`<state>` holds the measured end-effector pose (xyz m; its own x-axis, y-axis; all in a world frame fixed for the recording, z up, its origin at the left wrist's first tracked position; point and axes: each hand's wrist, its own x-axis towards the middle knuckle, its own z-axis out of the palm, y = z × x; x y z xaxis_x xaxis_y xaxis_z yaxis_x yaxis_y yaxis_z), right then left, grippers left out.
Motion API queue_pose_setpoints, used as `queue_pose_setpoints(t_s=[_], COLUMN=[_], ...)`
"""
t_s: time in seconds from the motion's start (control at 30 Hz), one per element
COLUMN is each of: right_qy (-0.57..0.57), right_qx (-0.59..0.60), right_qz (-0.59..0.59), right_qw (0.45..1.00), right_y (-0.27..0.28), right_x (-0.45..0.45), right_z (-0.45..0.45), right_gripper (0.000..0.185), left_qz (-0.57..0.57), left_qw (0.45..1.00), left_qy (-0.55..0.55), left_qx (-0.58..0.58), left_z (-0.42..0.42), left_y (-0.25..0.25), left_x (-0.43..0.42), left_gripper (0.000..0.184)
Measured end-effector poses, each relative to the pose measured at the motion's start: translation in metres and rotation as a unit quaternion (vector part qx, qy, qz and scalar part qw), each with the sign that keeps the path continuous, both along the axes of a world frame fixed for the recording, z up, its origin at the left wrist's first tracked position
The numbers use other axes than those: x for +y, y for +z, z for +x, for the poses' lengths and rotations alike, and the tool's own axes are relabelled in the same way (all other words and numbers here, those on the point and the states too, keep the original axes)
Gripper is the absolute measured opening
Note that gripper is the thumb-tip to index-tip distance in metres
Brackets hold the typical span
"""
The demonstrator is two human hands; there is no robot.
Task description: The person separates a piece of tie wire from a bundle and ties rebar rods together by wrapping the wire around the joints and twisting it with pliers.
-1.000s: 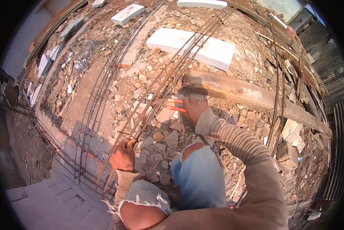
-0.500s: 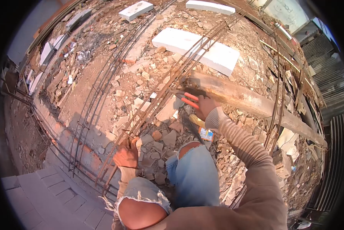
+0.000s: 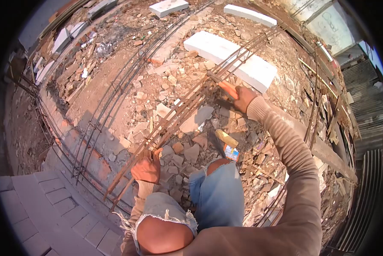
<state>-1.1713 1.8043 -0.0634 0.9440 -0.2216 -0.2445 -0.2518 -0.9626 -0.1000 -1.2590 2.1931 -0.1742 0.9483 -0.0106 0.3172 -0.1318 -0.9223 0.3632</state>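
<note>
A long rusty rebar cage (image 3: pixel 181 106) runs diagonally from low left toward the upper right, with rubble beneath it. My left hand (image 3: pixel 146 170) is closed around its bars near the lower end. Farther along, my right hand (image 3: pixel 245 100) grips a pair of pincers (image 3: pixel 228 89) by their orange handles. Their jaws reach the cage's bars close to a crosswise tie; whether they bite on wire is too small to tell. Both of my knees are bent just below the cage, in torn jeans (image 3: pixel 219 194).
White blocks (image 3: pixel 225 55) lie beyond the cage, one under its far part. A second rebar cage (image 3: pixel 110 96) runs to the left. At right lies a wooden beam (image 3: pixel 328 160). A yellow piece (image 3: pixel 226 138) rests on the rubble; grey paving (image 3: pixel 68 209) is lower left.
My right hand has moved up along the cage with the pincers, whose handles looked spread before and now appear together. My left hand keeps its hold. The view has shifted slightly.
</note>
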Motion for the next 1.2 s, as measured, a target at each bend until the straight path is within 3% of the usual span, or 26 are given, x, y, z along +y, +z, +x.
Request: queue_pose_setpoints(t_s=[0.17,0.23,0.33,0.43,0.47,0.6,0.63,0.7,0.8,0.83,0.87,1.0,1.2], right_qy=[0.010,0.027,0.058,0.004,0.049,0.173,0.093,0.040,-0.060,-0.004,0.013,0.029,-0.012], right_qx=[-0.039,-0.100,-0.100,-0.116,0.029,0.108,0.078,-0.016,-0.102,0.065,0.156,0.011,-0.186], right_qz=[-0.041,-0.099,-0.198,-0.166,-0.255,-0.376,-0.358,-0.263,-0.197,-0.240,-0.268,-0.284,-0.257], right_qw=[0.998,0.990,0.973,0.979,0.965,0.904,0.926,0.964,0.973,0.969,0.951,0.958,0.948], right_y=[0.038,0.059,0.093,0.076,0.081,0.110,0.109,0.109,0.061,0.070,0.053,0.079,0.133], right_x=[-0.007,-0.011,-0.003,0.000,-0.001,0.015,0.013,-0.012,-0.033,-0.019,-0.029,-0.038,-0.079], right_z=[0.017,0.027,0.039,0.040,0.031,0.029,0.035,0.048,0.026,0.009,0.001,0.004,0.085], right_gripper=[0.031,0.034,0.034,0.031,0.031,0.027,0.028,0.033,0.038,0.039,0.036,0.038,0.035], left_qz=[-0.017,-0.029,-0.041,-0.059,-0.068,-0.061,-0.061,-0.056,-0.054,-0.057,-0.055,-0.058,-0.035], left_qw=[1.000,0.999,0.998,0.998,0.997,0.998,0.998,0.998,0.997,0.997,0.997,0.997,0.998], left_qy=[-0.020,-0.015,-0.021,-0.012,-0.006,-0.017,-0.021,-0.028,-0.032,-0.032,-0.030,-0.037,-0.032], left_qx=[0.005,0.025,0.045,0.033,0.021,0.022,0.025,0.029,0.041,0.042,0.049,0.037,0.029], left_z=[-0.006,-0.010,-0.014,-0.017,-0.018,-0.020,-0.020,-0.021,-0.023,-0.023,-0.025,-0.024,-0.015], left_y=[0.011,0.007,0.002,-0.001,-0.001,-0.005,-0.006,-0.009,-0.018,-0.020,-0.023,-0.011,-0.009], left_x=[0.000,0.000,0.001,-0.003,-0.004,-0.002,-0.002,-0.002,-0.001,-0.001,-0.001,-0.001,-0.005], left_gripper=[0.024,0.022,0.020,0.020,0.022,0.022,0.022,0.022,0.022,0.022,0.022,0.021,0.021])
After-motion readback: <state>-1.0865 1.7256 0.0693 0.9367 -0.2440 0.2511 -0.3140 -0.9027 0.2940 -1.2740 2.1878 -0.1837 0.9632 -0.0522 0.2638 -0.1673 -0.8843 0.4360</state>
